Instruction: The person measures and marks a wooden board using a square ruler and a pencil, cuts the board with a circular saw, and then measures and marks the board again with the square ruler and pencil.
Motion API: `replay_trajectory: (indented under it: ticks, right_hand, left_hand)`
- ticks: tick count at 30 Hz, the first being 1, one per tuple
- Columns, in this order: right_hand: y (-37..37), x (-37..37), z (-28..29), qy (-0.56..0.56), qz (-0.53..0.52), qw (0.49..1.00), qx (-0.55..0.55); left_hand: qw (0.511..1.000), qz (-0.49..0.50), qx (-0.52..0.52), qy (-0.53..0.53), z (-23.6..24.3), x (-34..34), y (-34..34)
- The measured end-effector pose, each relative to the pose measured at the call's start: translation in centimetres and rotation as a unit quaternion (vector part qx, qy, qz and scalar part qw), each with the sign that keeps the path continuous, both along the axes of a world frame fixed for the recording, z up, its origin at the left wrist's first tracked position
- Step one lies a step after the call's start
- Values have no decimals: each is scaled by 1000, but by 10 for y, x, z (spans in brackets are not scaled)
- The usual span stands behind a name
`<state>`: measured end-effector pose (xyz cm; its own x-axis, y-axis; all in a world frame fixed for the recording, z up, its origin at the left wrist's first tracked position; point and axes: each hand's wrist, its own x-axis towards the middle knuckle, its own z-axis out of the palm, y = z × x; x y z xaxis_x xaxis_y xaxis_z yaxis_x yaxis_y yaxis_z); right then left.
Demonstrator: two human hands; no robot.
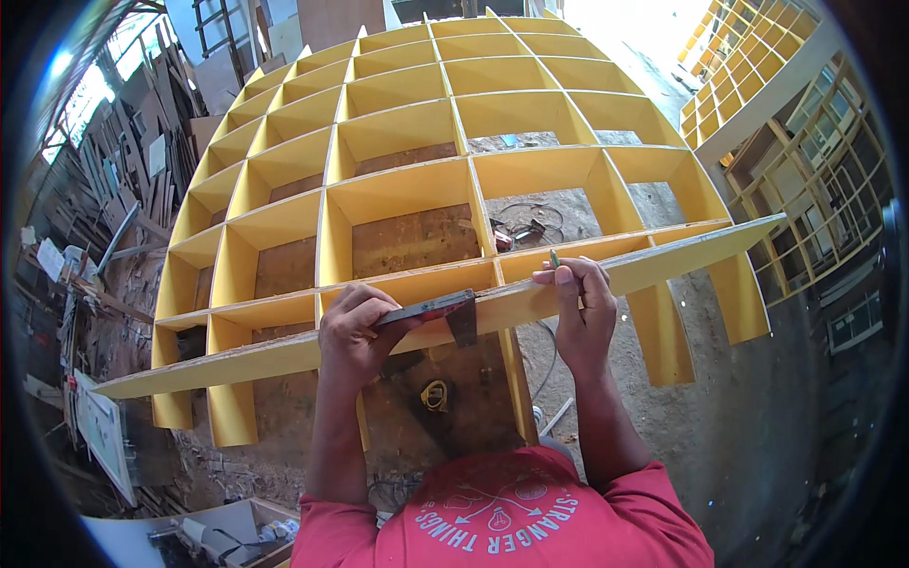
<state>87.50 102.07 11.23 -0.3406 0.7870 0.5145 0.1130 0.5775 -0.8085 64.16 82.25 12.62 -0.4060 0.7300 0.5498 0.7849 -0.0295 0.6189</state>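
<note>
A long, narrow yellow plywood strip (237,365) lies slantwise across the near side of a large yellow lattice frame (407,210). My left hand (355,331) is closed around a dark carpenter's square (428,309), held against the strip near its middle; some red shows beside the fingers. One arm of the square hangs down over the strip's near face. To the right of the square, my right hand (579,308) pinches a short, thin pencil (554,257) just above the strip's upper edge, its point upward. Part of the pencil is hidden by the fingers.
Below the strip lies a small yellow loop-shaped object (435,396). A tool with a cable (530,231) rests on the floor inside the lattice. Scrap boards (142,161) lean at the left. Another yellow lattice (748,66) stands at the right. A box of tools (232,532) sits lower left.
</note>
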Motion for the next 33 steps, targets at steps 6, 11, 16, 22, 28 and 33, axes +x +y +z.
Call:
replay_trajectory:
  ticks: [6,11,16,22,28,33]
  right_hand:
    - [1,0,-1,-10,-6,1000,17]
    - [0,-1,-7,-27,-6,998,48]
    - [-62,3,-31,159,54,985,-38]
    - [-91,2,-128,-62,150,925,-343]
    - [-63,-11,-157,-194,107,942,-253]
    - [-56,-22,-156,-240,109,940,-215]
  left_hand:
    - [1000,6,11,14,-1,0,1]
    - [1000,12,4,6,-2,2,0]
    - [999,17,10,46,-3,1,-1]
    - [998,28,12,62,-3,3,1]
    - [996,22,20,79,-5,2,-1]
    - [995,26,21,89,-4,3,0]
